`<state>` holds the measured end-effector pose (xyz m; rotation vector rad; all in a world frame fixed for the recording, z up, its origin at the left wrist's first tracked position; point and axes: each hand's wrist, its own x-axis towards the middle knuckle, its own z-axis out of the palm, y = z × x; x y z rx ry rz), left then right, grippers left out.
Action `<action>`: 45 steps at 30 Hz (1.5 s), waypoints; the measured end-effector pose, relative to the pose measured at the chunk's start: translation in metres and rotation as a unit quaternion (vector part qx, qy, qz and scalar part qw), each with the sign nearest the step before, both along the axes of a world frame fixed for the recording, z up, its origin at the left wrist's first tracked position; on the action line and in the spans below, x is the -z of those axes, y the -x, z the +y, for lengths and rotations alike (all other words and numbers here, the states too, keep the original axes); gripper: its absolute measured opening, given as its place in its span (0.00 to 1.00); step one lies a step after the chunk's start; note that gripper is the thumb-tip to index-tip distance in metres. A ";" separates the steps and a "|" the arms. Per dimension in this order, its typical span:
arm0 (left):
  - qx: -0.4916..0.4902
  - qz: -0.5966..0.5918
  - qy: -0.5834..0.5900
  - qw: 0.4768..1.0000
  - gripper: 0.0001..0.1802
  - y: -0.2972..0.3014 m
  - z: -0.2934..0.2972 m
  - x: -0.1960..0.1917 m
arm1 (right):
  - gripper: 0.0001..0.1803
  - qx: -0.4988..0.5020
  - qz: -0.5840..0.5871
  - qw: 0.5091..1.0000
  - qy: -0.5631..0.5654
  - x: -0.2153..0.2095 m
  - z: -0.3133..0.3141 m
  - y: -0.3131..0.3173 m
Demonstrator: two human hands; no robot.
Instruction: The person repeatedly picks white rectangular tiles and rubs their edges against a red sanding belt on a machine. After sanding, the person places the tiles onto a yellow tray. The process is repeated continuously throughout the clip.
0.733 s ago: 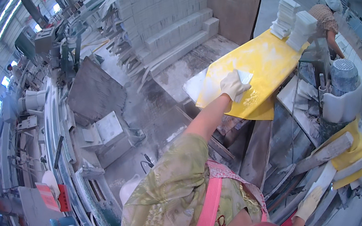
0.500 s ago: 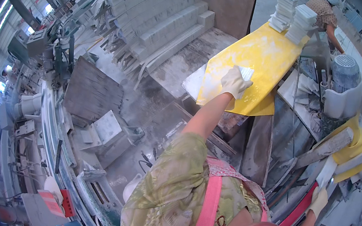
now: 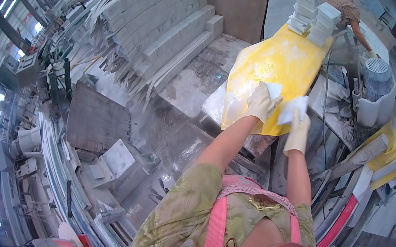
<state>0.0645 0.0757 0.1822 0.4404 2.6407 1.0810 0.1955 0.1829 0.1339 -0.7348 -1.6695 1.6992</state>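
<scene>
Both my hands wear cream-coloured gloves. My left hand [image 3: 259,105] is closed on a white tile [image 3: 275,90] over the near part of a yellow sheet [image 3: 295,61], which is wet and smeared with white. Just to its right, my right hand [image 3: 298,128] grips another white rectangular tile [image 3: 292,110] at the sheet's near right edge. The two tiles are close together; whether they touch I cannot tell. At the sheet's far end stand two stacks of white tiles [image 3: 323,22].
Long pale stone blocks [image 3: 165,23] are piled at the back beside a brown board [image 3: 239,3]. A co-worker [image 3: 342,7] bends at the far right, near a motor [image 3: 377,72]. Machine rails [image 3: 56,167] run along the left. A second yellow cloth [image 3: 389,151] hangs at right.
My right hand has come up from the lower right to the yellow sheet with a white tile in it. My left hand has shifted slightly nearer, still with its tile.
</scene>
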 end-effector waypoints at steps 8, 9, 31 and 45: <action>0.024 -0.089 -0.003 0.996 0.56 0.015 0.000 -0.006 | 0.33 -0.143 -0.204 0.952 -0.179 0.047 -0.001 0.054; 0.010 -0.048 0.020 0.999 0.56 0.014 0.002 -0.005 | 0.36 -0.161 -0.217 0.938 -0.216 0.048 -0.001 0.052; 0.096 0.092 -0.026 0.991 0.59 0.030 -0.003 0.039 | 0.43 0.376 -0.588 0.674 -0.244 0.048 0.341 -0.310; 0.071 0.092 -0.023 0.993 0.64 0.033 -0.004 0.043 | 0.44 0.381 -0.532 0.630 -0.418 0.088 0.343 -0.339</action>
